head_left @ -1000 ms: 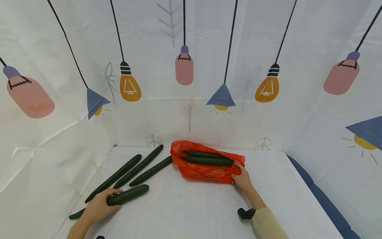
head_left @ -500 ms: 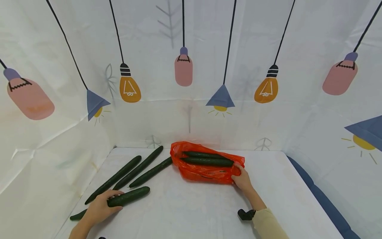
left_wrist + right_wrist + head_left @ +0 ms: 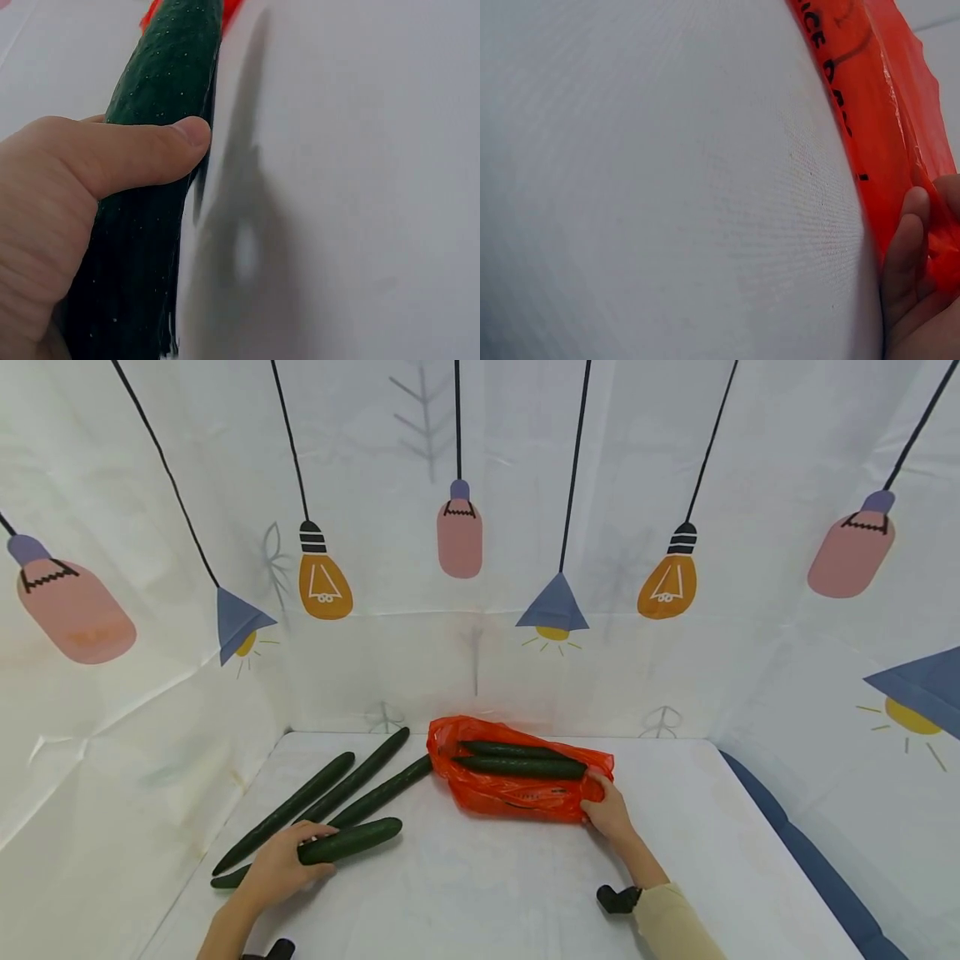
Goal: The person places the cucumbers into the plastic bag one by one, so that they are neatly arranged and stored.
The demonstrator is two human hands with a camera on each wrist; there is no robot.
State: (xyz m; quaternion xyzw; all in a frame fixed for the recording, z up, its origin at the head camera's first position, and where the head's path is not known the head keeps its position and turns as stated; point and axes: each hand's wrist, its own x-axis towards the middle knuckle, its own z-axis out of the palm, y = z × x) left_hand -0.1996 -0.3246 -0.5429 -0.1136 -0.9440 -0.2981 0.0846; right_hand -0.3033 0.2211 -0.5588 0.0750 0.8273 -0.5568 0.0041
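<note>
Left hand (image 3: 276, 870) wraps cucumber (image 3: 348, 842) near its near-left end, thumb (image 3: 142, 154) across the top, fingers underneath. Right hand (image 3: 609, 812) pinches the near-right edge of the orange bag (image 3: 517, 793), two cucumbers lying in it. White table (image 3: 487, 893), lamp-print backdrop walls (image 3: 465, 535). Held cucumber's long axis runs left-right, free tip pointing right toward the bag, slightly far.

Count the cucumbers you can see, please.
7: two in the orange plastic bag, three lying left of it, one held by the left hand, one partly under that hand. More may be hidden inside.
</note>
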